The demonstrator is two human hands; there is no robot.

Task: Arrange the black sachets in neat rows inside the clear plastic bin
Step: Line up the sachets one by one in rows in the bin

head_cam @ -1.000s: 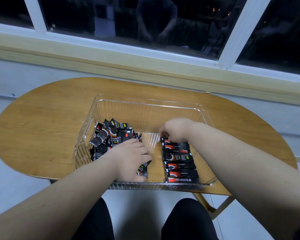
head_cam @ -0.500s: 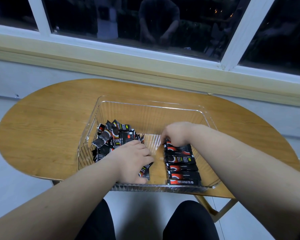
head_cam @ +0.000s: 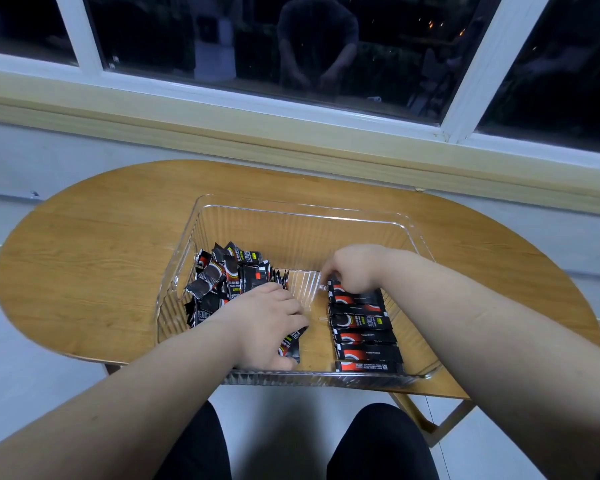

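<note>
The sachets (head_cam: 361,322) are black, each with a red-orange swoosh around a white ring and white lettering (a few carry a small yellow-green tag); the bin (head_cam: 302,237) is clear, its walls ribbed in fine vertical lines; the table (head_cam: 94,258) is honey-brown with wood grain; the window frame (head_cam: 484,74) is white; the sill (head_cam: 222,133) pale yellow.

Two bare hands work among black sachets inside a clear plastic bin (head_cam: 291,211) on an oval wooden tabletop (head_cam: 101,271).
At centre frame, a loose pile of sachets (head_cam: 229,275) fills the bin's left side, and a neat row of sachets (head_cam: 364,351) lies flat along its right. The left hand (head_cam: 260,327) lies palm down, fingers bent over a single sachet (head_cam: 291,344). The right hand (head_cam: 352,268) curls its fingers onto the topmost sachet (head_cam: 357,297) of the row.
</note>
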